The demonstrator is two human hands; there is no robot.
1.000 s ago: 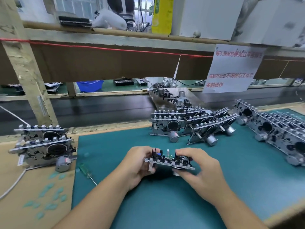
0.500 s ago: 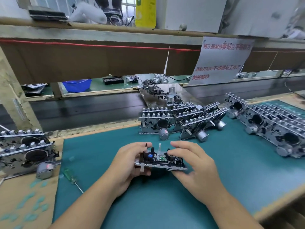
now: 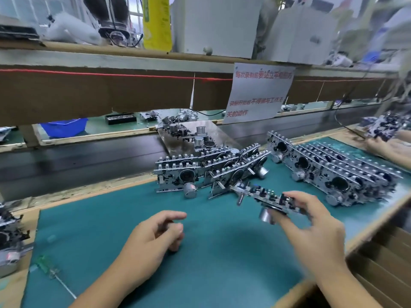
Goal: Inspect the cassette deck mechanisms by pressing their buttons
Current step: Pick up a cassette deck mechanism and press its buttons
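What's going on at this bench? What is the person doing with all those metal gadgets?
A person is checking cassette deck mechanisms at a workbench. The right hand holds one cassette deck mechanism up off the green mat, out toward the right. The left hand holds nothing, its fingers loosely curled above the mat. More mechanisms stand in a cluster at the mat's far edge and in a long row on the right. A green-handled screwdriver lies at the left.
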